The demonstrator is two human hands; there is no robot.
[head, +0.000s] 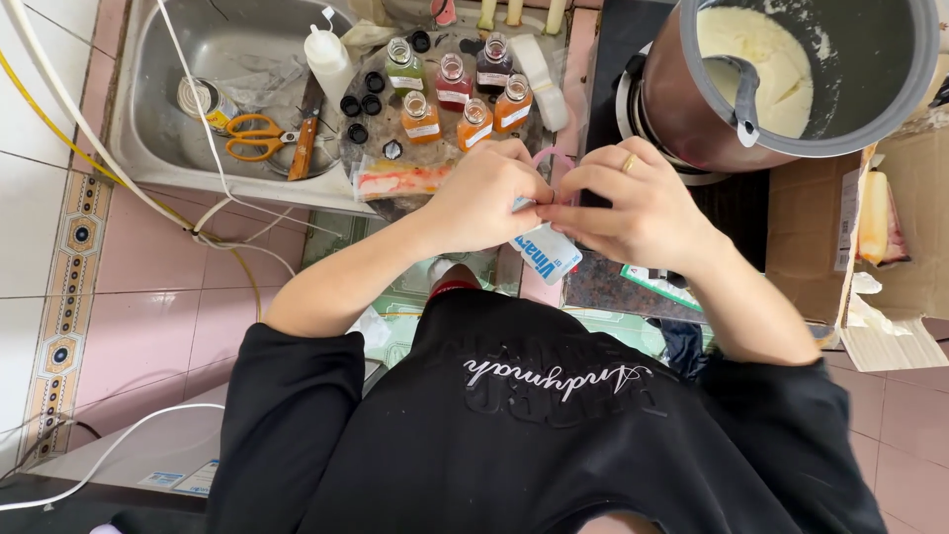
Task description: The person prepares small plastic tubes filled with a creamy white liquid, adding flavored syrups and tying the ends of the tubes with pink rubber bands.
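Tearing open a small blue-and-white sachet, just below the steel pot.

Left grip and right grip both pinching its top edge; best kept upright, pulled apart slowly.

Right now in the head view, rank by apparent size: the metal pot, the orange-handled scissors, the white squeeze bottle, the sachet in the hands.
1. Metal pot, largest, though nearest the camera.
2. Orange-handled scissors.
3. White squeeze bottle and sachet: look alike; the hands cover part of the sachet, so unranked.
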